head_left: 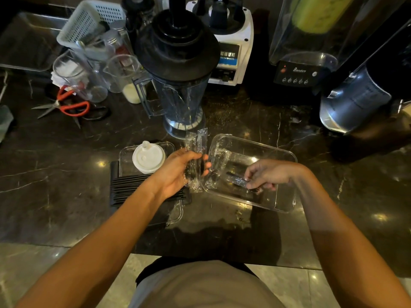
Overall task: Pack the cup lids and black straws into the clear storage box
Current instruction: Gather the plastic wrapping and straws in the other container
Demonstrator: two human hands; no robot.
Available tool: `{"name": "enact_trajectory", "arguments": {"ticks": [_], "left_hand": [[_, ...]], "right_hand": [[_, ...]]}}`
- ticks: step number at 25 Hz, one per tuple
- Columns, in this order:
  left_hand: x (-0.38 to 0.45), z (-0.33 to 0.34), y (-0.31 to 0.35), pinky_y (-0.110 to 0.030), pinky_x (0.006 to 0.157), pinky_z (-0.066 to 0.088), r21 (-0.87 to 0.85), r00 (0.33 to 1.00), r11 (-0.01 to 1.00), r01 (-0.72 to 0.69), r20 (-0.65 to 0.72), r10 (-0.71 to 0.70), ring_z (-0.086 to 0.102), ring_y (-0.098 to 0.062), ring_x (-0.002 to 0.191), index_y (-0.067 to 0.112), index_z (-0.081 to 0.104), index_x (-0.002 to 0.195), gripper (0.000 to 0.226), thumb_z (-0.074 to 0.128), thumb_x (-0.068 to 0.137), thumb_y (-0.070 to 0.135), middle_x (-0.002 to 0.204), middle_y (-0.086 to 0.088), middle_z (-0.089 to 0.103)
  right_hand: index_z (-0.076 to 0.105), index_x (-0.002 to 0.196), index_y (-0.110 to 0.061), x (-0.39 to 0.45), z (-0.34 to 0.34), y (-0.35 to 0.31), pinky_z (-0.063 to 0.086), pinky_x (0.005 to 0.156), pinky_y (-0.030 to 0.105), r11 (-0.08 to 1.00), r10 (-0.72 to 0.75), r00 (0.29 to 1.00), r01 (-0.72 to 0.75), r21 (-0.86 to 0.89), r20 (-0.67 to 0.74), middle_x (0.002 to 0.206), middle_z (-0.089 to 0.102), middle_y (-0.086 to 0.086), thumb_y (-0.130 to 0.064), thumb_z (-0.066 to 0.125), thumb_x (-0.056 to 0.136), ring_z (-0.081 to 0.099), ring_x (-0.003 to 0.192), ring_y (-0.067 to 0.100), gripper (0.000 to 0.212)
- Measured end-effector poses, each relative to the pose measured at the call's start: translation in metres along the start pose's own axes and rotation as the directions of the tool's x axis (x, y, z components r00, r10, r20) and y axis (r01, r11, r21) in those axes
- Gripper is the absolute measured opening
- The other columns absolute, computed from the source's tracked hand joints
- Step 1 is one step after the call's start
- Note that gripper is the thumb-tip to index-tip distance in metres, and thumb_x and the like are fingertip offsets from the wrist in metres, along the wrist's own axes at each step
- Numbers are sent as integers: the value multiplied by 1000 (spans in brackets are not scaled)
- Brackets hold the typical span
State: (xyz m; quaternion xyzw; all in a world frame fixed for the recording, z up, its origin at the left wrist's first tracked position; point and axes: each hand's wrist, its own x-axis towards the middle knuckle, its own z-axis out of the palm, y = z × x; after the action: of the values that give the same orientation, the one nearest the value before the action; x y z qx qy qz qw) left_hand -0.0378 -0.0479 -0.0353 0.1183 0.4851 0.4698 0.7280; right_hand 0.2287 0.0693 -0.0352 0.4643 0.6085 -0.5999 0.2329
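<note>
dark marble counter: left hand grips wrapped black straws beside the clear storage box; right hand pinches a wrapped straw inside it, stacked cup lids left

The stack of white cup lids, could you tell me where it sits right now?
In the head view, the white cup lids stand left of centre, just beyond the left hand, behind the loose black straws.

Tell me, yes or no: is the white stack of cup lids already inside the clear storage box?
No, the white cup lids sit on the flat clear lid left of the clear storage box.
</note>
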Motion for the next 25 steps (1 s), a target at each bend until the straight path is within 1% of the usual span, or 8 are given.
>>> {"name": "enact_trajectory", "arguments": {"ticks": [3,5,7,9,14,17,19,25], "left_hand": [[0,1,0,-34,76,63,-12,1000,1000,-3,-4,2,71,-24,83,0,69,96,16,55,102,5,89,-16,72],[0,2,0,-35,77,63,-12,1000,1000,2,-5,-2,72,-23,84,-1,69,98,15,56,102,5,90,-15,72],[-1,1,0,-35,78,63,-5,1000,1000,5,-7,-5,72,-23,85,-1,69,100,14,56,102,5,91,-15,72],[-2,-1,1,-36,80,63,-5,1000,1000,5,-22,-5,72,-24,86,0,68,100,14,56,102,6,92,-15,73],[-6,-4,3,-39,83,62,-16,999,1000,-7,-49,6,73,-25,87,3,69,96,12,58,101,6,94,-14,74],[-7,-8,3,-39,84,62,-15,999,1000,-12,-50,11,73,-24,87,6,69,94,13,58,101,5,92,-13,75],[-8,-11,3,-39,84,61,-18,999,1000,-8,-43,7,73,-24,88,6,70,95,13,58,101,5,94,-13,75],[-1,-13,2,-40,83,62,-58,1000,998,-5,-30,3,74,-25,89,5,65,103,6,59,100,4,97,-13,74]], "right_hand": [[68,113,-4,11,17,-4,58,59,26,981,-23,993,45,190,-113,86,74,8,-11,67,99,67,63,13,16],[65,123,-2,27,33,-9,62,65,27,929,-8,975,89,358,-223,112,73,18,-15,63,102,75,78,20,24],[64,125,-5,41,47,-17,63,66,30,891,23,957,112,441,-289,117,71,16,-24,61,104,77,82,24,29],[68,114,-8,51,57,-23,64,66,32,921,74,907,97,378,-414,106,74,13,-31,60,105,77,80,25,26],[69,82,-14,79,61,-36,60,80,43,993,28,763,-97,-72,-646,80,72,5,-51,59,100,72,78,24,43],[70,85,-17,91,62,-44,59,81,46,994,63,746,-109,-28,-663,83,72,2,-56,69,91,71,81,23,40],[71,87,-18,98,66,-45,61,81,48,995,64,729,-100,-14,-682,86,74,2,-44,73,92,73,83,24,27],[71,93,-14,88,59,-36,59,77,38,985,135,760,-35,166,-636,91,73,7,-32,69,96,70,82,21,18]]}}
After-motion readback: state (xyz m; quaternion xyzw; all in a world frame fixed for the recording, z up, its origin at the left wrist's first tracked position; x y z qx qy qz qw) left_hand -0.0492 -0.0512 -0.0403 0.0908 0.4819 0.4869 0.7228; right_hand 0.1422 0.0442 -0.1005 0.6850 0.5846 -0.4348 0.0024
